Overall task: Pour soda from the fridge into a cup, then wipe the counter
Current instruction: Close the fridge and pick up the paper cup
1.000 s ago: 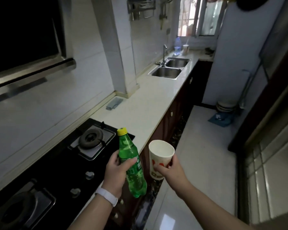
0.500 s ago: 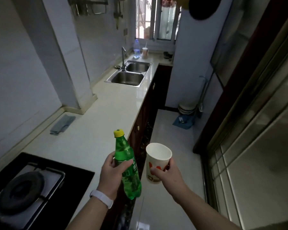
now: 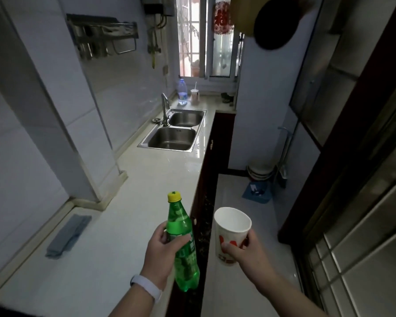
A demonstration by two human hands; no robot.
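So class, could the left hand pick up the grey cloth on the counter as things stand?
Probably not yet: the left hand is full, gripping the green bottle. The cloth lies uncovered on the counter, so the path looks free.

A: Where are the 2 hands relative to the soda bottle [image 3: 183, 243]?

B: The left hand [image 3: 162, 255] wraps its middle, band on the wrist. The right hand [image 3: 245, 253], just right of it, seems curled closed, forearm reaching in from below.
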